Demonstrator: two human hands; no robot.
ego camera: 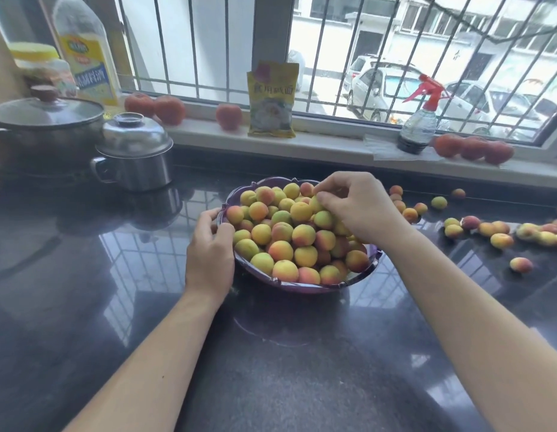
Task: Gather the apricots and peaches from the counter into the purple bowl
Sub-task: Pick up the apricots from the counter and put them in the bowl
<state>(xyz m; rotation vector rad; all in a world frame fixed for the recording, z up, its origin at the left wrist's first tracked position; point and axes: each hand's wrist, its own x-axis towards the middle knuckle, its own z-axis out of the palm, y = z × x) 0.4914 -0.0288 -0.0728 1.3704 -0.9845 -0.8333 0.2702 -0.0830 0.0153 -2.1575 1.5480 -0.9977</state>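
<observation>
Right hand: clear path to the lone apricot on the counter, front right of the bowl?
Probably yes. The right hand is over the purple bowl; bare counter lies between it and the lone apricot.

Left hand: my left hand (pixel 210 244) lies palm down, fingers curled over something at its fingertips.
Right hand: my right hand (pixel 358 204) is raised, fingertips pinched together.
Forearms: both bare, stretched forward.

- left hand (pixel 208 247) grips the rim of the purple plastic bowl (pixel 302 286), heaped with yellow-orange fruit
- right hand (pixel 361 207) pinching one apricot (pixel 315 203) on top
- more loose fruit (pixel 501 240) on the glossy dark counter (pixel 115 275)
</observation>
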